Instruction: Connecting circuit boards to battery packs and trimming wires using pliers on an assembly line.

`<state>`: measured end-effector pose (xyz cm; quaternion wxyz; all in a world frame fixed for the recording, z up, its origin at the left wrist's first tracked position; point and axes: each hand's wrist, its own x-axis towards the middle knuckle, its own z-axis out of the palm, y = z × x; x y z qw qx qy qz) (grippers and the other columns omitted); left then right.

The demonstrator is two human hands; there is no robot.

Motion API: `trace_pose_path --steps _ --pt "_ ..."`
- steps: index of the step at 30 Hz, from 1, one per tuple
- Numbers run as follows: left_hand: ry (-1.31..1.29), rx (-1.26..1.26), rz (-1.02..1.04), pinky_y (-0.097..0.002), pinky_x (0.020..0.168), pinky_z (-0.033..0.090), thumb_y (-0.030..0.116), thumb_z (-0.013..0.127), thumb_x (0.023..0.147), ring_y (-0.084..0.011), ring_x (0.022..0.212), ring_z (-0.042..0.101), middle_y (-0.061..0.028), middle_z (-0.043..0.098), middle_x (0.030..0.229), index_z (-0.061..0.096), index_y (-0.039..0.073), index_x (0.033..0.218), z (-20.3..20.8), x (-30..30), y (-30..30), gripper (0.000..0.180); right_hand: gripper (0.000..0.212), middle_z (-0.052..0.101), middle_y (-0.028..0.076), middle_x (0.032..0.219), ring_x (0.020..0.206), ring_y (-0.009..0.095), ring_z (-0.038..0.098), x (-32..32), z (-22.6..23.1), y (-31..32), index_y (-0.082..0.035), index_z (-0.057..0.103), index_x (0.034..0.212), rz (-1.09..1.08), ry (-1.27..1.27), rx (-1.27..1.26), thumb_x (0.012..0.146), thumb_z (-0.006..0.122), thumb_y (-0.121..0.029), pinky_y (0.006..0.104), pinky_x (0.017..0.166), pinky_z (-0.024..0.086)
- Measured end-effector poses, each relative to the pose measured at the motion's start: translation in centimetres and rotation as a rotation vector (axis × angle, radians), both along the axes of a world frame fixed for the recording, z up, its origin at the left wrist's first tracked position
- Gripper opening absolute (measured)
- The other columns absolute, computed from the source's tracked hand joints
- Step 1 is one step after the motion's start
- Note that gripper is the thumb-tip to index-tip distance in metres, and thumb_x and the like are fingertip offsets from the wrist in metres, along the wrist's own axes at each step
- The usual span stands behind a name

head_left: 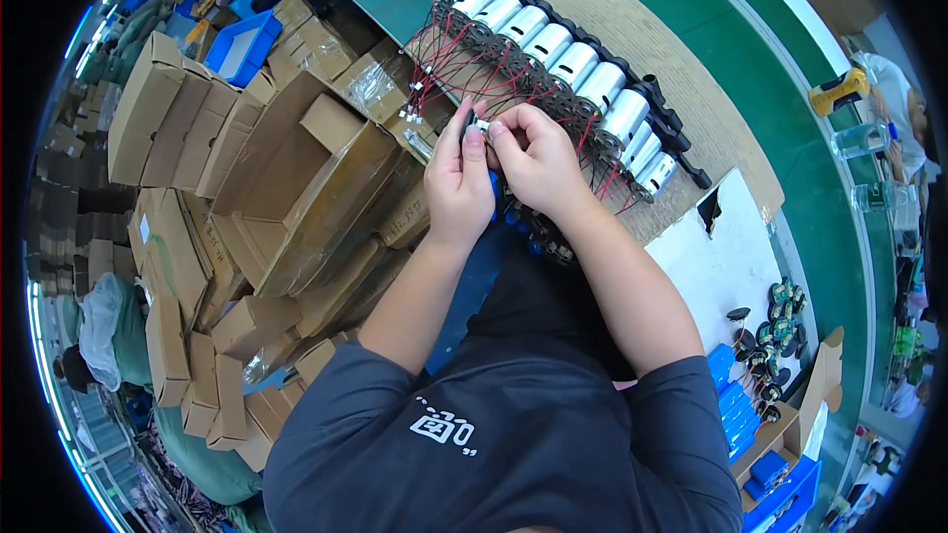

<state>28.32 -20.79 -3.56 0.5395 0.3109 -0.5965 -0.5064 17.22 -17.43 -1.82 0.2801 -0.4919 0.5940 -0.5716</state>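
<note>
Close together in front of my chest, my left hand [460,183] and my right hand [541,160] pinch a small white connector [482,125] between thumbs and fingertips. A dark bit shows beside it at the left fingertips; its kind is too small to make out. Just beyond my right hand, a slanting row of silver cylindrical motors [549,44] lies on a cardboard sheet [652,49]. Black parts sit along their far ends. Red and dark wires [469,59] run from their near ends, and several small white plugs hang over the bench edge near my left fingertips.
Cardboard boxes [296,178] crowd the left, with a blue tray [243,47] among them. At the right lie a white board [726,247], small green circuit boards [780,326] with wires, and blue packs [733,415]. A yellow tool [839,92] and bottles [862,141] stand at the far right.
</note>
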Motion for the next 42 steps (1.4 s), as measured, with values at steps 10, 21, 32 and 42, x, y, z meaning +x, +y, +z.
trace_pose_path --steps 10,21,32,42 --pt "-0.183 -0.067 -0.173 -0.0234 0.062 0.051 0.012 0.047 0.103 -0.0088 0.067 0.063 -0.0088 0.068 0.099 0.054 -0.003 0.134 0.8 2.7 -1.5 0.034 0.01 0.059 0.002 0.084 0.069 0.007 0.053 -0.3 0.6 0.4 0.0 0.063 0.092 0.074 -0.016 0.043 0.093 0.063 -0.01 0.0245 0.061 0.046" --pt "-0.119 0.136 -0.194 -0.0237 0.059 0.049 0.012 0.046 0.103 -0.0082 0.063 0.062 -0.0062 0.066 0.084 0.055 -0.003 0.13 1.8 2.5 -0.9 0.032 0.011 0.061 0.001 0.083 0.07 0.006 0.054 -0.4 0.6 0.2 -0.001 0.063 0.092 0.094 -0.035 0.113 0.093 0.063 -0.011 0.0243 0.063 0.046" --pt "-0.279 -0.166 0.036 -0.0271 0.065 0.052 0.012 0.046 0.103 -0.0118 0.069 0.064 -0.0115 0.068 0.088 0.055 -0.003 0.131 0.7 1.6 0.1 0.033 0.009 0.061 0.002 0.08 0.07 0.007 0.055 0.2 0.4 0.0 -0.001 0.062 0.089 0.066 -0.134 0.15 0.091 0.062 -0.009 0.0251 0.061 0.046" --pt "-0.029 -0.165 -0.088 -0.0348 0.099 0.047 0.005 0.055 0.097 -0.0211 0.116 0.058 -0.0158 0.055 0.137 0.046 -0.002 0.139 -0.1 0.7 2.0 0.044 0.012 0.063 0.018 0.085 0.085 0.036 0.063 0.6 -0.1 1.1 -0.001 0.066 0.082 0.007 0.631 0.055 0.075 0.064 -0.011 0.0436 0.076 0.052"
